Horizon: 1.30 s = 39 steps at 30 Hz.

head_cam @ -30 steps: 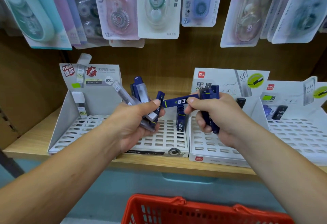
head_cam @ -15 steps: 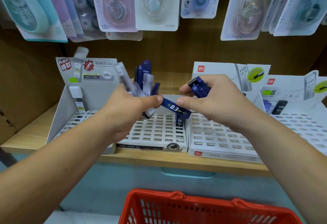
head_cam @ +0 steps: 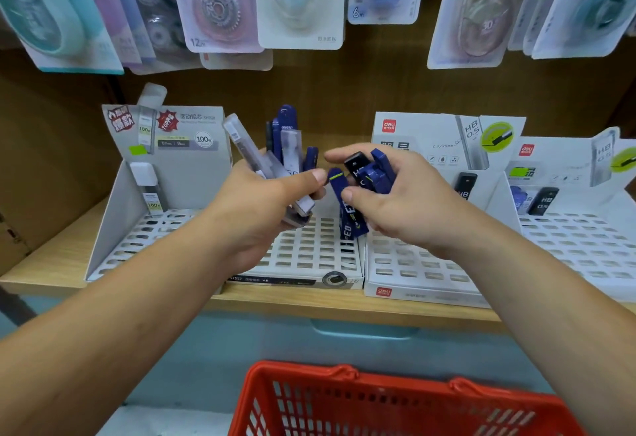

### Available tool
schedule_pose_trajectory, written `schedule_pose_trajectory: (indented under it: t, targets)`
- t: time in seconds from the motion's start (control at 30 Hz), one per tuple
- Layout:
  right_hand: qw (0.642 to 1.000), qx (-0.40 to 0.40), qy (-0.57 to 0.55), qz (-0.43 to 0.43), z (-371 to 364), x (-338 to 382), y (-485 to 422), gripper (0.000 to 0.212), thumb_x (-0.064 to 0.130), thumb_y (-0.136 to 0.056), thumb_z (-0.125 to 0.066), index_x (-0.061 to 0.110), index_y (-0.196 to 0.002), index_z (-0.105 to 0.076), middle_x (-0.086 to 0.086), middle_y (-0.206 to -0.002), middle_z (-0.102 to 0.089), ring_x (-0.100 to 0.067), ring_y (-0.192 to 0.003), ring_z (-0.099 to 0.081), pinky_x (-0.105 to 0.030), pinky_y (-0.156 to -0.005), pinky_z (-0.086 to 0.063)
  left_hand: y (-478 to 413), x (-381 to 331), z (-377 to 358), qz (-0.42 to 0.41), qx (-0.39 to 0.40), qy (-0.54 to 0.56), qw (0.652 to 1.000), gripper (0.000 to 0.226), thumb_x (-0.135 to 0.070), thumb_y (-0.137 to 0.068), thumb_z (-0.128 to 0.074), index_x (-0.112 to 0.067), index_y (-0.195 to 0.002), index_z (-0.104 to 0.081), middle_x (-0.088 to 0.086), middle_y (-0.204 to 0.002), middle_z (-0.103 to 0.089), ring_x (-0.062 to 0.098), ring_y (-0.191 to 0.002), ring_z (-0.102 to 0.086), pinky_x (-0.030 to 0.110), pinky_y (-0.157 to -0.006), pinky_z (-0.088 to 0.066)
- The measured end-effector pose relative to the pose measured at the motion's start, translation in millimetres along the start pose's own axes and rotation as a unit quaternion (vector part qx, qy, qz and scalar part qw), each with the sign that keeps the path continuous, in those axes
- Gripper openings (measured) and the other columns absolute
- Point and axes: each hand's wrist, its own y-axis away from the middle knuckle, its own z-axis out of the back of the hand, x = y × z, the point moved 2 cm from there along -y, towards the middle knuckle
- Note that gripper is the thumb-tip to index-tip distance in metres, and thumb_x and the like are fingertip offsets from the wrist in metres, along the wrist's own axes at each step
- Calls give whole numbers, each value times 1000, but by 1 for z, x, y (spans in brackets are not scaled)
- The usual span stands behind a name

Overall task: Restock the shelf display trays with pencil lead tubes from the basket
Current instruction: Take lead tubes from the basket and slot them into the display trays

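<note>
Nearest, below and in front of the middle tray [head_cam: 309,256], stands the red basket [head_cam: 344,397]; what remains inside it cannot be seen. Above the middle tray both hands are loaded. The left hand [head_cam: 261,208] is curled round a fanned bundle of tubes [head_cam: 285,150], clear and blue, with the thumb pressed across them. The right hand [head_cam: 399,201] clasps several more against its palm and pinches one blue tube [head_cam: 347,208] between thumb and finger, its lower end down by the middle tray's right edge; whether it is seated in a slot I cannot tell. So the stocking looks barely begun. The left tray [head_cam: 137,239] beside the middle tray, the right tray [head_cam: 413,263] and the far tray [head_cam: 585,239] beyond it show only a tube or two at their backs. Behind and above the middle tray hang correction tape packs [head_cam: 220,5].
</note>
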Motion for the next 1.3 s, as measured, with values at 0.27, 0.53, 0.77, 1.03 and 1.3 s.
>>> schedule_pose_trajectory:
  t: [0.27,0.53,0.77,1.03,1.3]
  targets:
    - [995,-79,58,1,8,-12,-3,16,12,-92,-75,25,-102,-77,12,-79,-72,5,-54,-59,-12,-58,-48,3,13,1,102,14,35,994,16,0,-92,-72,-6,-103,-62,20,-96,-74,25,-83,-69,47,-77,-58]
    - [994,-79,73,-12,7,-21,-5,15,12,-87,-82,24,-96,-78,16,-70,-68,7,-58,-60,-6,-56,-43,4,14,1,90,25,18,995,29,0,-91,-73,0,-118,-61,23,-97,-72,26,-85,-69,46,-76,-58]
    - [995,-73,65,-4,6,-20,-3,15,11,-85,-84,24,-88,-78,19,-69,-71,5,-63,-64,-8,-57,-45,4,15,-1,92,23,5,996,35,-1,-91,-74,3,-124,-61,28,-113,-71,25,-87,-72,47,-79,-60]
    - [995,-57,76,-7,8,-15,-2,16,8,-82,-86,22,-84,-77,11,-79,-75,1,-70,-68,-8,-59,-49,3,17,1,95,24,10,995,33,-1,-91,-74,2,-121,-62,28,-111,-73,25,-88,-71,48,-80,-60]
    - [989,-47,136,-31,-1,-25,-2,11,15,-84,-85,22,-85,-76,12,-79,-75,-5,-80,-71,-23,-75,-56,5,16,3,85,37,24,995,17,1,-91,-72,-3,-107,-66,27,-104,-73,28,-89,-69,46,-76,-57]
